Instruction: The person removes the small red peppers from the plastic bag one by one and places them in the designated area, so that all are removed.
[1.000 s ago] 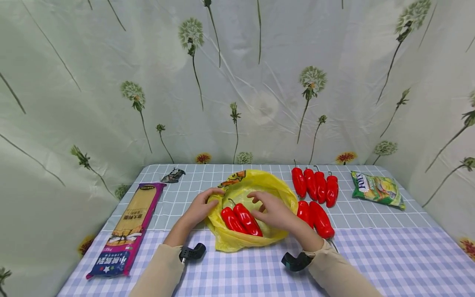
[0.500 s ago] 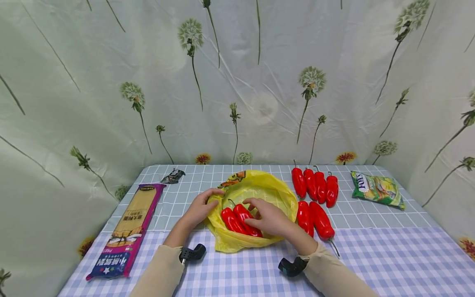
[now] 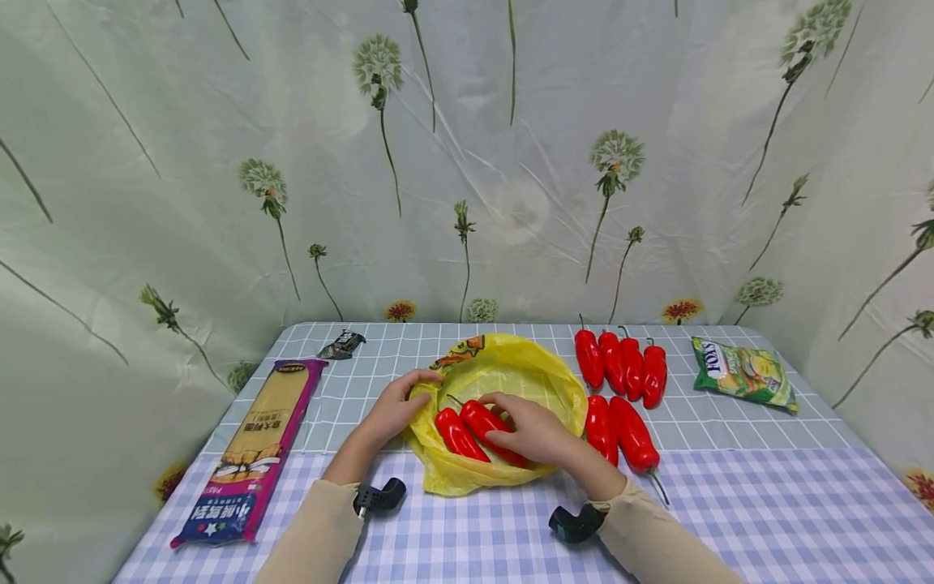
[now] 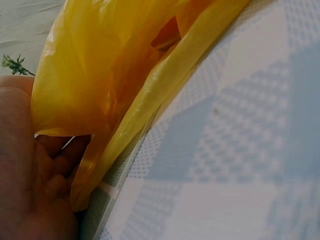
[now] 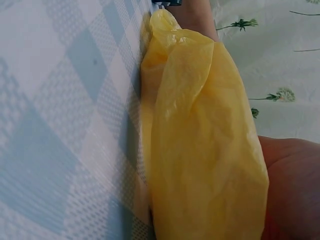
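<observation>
A yellow plastic bag (image 3: 456, 478) lies with its mouth spread wide at the middle of the table. Two glossy red peppers are inside, one to the left (image 3: 458, 438) and a second pepper (image 3: 477, 418) to its right. My right hand (image 3: 536, 426) reaches into the bag and grips the second pepper from the right, covering part of it. At the bag's left rim my left hand (image 3: 394, 407) holds the plastic between thumb and fingers. In the left wrist view the bag's edge (image 4: 75, 110) passes between them. The bag's wall (image 5: 210, 150) hides the right fingers in the right wrist view.
Two red peppers (image 3: 633, 434) lie just right of the bag, with several more peppers (image 3: 611, 363) behind them. A green Fox's packet (image 3: 744, 375) is at the right. Along the left lies a long pasta packet (image 3: 251, 446), near a small black wrapper (image 3: 341, 345).
My right hand has moved left and down from above the peppers and taken hold of the right one. That pepper has shifted slightly right, away from its neighbour. The left hand stays put.
</observation>
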